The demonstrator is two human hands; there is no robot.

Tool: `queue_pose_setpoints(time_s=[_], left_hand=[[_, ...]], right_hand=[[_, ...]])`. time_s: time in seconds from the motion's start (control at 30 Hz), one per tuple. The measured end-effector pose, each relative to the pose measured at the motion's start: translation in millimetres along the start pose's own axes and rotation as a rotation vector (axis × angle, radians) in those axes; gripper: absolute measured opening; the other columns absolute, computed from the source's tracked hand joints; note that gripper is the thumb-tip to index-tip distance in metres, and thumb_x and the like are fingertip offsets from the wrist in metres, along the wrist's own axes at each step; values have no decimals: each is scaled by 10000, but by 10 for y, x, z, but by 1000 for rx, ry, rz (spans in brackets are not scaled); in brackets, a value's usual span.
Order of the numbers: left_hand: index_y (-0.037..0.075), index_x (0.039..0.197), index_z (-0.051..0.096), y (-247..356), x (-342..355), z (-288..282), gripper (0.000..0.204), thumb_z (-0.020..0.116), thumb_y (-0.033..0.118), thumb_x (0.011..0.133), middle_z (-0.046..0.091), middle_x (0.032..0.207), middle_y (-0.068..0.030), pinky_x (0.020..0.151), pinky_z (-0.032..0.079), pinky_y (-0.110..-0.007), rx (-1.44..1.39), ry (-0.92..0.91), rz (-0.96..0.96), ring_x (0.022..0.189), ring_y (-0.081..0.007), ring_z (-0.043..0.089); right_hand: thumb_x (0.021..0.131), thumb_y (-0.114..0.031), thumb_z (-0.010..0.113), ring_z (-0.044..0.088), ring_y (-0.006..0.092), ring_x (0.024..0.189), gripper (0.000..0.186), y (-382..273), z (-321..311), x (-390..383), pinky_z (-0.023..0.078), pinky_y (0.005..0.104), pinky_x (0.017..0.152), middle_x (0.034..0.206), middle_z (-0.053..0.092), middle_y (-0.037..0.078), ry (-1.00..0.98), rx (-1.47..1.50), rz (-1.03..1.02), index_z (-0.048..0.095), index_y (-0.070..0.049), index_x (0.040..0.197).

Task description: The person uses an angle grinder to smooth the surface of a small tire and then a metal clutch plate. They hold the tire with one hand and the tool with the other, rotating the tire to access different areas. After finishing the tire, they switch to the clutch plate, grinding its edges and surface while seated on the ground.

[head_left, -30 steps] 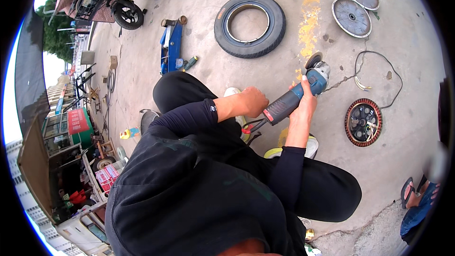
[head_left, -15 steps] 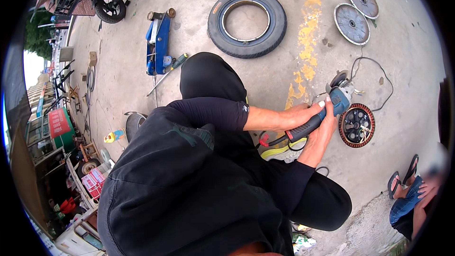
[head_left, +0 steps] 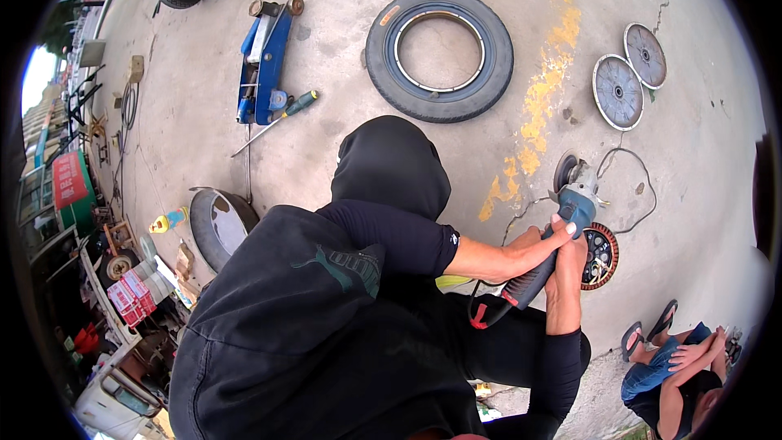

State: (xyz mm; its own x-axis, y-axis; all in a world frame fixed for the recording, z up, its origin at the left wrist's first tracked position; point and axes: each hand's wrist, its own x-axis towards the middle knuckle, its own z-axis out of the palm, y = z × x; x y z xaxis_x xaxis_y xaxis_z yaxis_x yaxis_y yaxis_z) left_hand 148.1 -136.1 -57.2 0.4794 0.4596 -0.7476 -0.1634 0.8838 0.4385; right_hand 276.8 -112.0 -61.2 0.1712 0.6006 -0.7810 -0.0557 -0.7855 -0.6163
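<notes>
Both my hands grip a blue-and-black angle grinder [head_left: 579, 205]. My left hand [head_left: 544, 241] closes around the body with its thumb on top, and my right hand [head_left: 568, 265] wraps it from the other side. The grinder's dark disc [head_left: 565, 169] and metal head point away from me, above the concrete. Red tape marks its cable near the rear end. Close beside my right hand lies a round motor stator [head_left: 606, 257] with a copper-coloured rim, partly hidden by the hand and grinder.
Ahead lies a tyre on a rim [head_left: 498, 53]. Two round metal covers [head_left: 618, 91] overlap at far right. A blue floor jack [head_left: 269, 69] and a screwdriver [head_left: 301, 104] lie left, near a metal basin [head_left: 213, 224]. A black cable [head_left: 649, 195] loops beyond the stator. Another person [head_left: 672, 367] sits at right.
The view has shifted. The grinder has turned a little and now covers part of the stator, with both hands still around it. The seated person's arms show more fully.
</notes>
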Motion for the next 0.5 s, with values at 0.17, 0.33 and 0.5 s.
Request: queue_pose_setpoints(time_s=[0.17, 0.33, 0.5], left_hand=[[-100, 1235, 485, -246, 307, -128, 964, 459, 802, 897, 581, 973, -118, 745, 484, -316, -169, 62, 202, 892, -186, 582], [-117, 1241, 462, 16, 44, -165, 980, 455, 801, 900, 566, 1033, -139, 774, 496, -320, -103, 22, 82, 930, -188, 577], [-123, 1298, 430, -69, 139, -240, 1046, 419, 839, 888, 571, 1153, -197, 865, 497, -375, 62, -6, -20, 1035, -228, 582]], right_hand=[[912, -179, 753, 603, 126, 821, 331, 28, 234, 69, 502, 294, 712, 954, 620, 36, -54, 70, 13, 598, -9, 1150], [906, -197, 753, 609, 140, 819, 323, 127, 178, 134, 509, 304, 719, 957, 624, 44, -110, 114, 109, 612, -11, 1129], [896, -211, 770, 620, 149, 814, 331, 183, 126, 125, 521, 326, 712, 946, 626, 45, -116, 183, 180, 602, -22, 1109]])
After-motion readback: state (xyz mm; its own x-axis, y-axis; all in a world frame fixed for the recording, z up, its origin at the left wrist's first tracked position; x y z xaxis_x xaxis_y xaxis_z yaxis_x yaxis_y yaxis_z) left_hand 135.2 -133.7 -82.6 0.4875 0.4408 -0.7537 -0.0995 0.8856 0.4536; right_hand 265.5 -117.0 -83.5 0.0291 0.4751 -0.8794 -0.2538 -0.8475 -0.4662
